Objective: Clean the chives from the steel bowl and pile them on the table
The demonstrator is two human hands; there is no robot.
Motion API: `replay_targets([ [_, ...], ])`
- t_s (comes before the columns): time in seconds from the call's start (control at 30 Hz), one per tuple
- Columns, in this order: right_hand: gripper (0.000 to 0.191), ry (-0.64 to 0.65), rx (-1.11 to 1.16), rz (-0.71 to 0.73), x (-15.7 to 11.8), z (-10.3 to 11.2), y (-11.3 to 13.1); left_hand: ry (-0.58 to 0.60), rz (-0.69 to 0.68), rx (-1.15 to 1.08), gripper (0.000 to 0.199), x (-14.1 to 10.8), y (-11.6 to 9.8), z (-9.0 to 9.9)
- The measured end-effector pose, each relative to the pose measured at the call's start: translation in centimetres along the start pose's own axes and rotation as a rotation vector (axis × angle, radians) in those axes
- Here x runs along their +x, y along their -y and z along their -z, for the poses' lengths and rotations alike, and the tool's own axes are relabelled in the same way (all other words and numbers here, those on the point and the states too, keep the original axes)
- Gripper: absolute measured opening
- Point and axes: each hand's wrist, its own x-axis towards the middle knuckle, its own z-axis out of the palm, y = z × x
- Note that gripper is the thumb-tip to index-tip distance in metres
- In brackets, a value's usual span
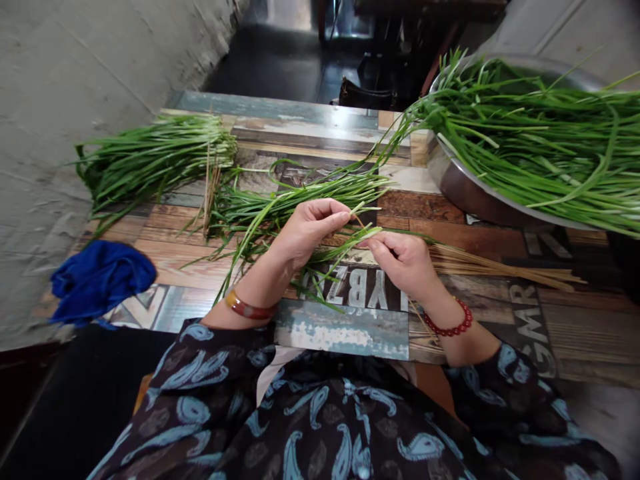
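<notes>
My left hand (313,230) is closed in a pinch around a few long garlic chives, their pale ends pointing right. The leaves trail down left past my wrist. Facing it, my right hand (400,260) pinches a thin bamboo skewer (423,319), whose tip shows between the hands and whose other end slants out below the palm. Pale chive ends (367,233) bunch against the right fingertips; whether the skewer pierces them is hard to see. Just behind the hands lies a loose pile of chives (310,193) on the table (590,320).
A large metal bowl (460,183) heaped with chives (540,140) stands at the right. Loose skewers (520,270) lie in front of it. At the left, a chive bundle (160,153) lies beside upright-looking skewers (211,190) and a blue cloth (103,280). A wall (75,100) borders the left side.
</notes>
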Motion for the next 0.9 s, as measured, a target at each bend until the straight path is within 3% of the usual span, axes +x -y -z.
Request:
replay_targets([
  [0.43,0.029,0.033,-0.022,-0.036,0.02,0.11,-0.17,0.02,-0.006,0.034,0.027,-0.12,0.02,0.12],
  [0.7,0.028,0.045,0.007,-0.052,-0.05,0.17,-0.14,0.047,-0.076,0.08,0.024,-0.14,-0.09,0.36],
  [0.9,0.029,0.051,-0.02,-0.027,0.04,0.16,-0.2,0.051,-0.034,0.053,0.029,-0.19,-0.37,0.43],
])
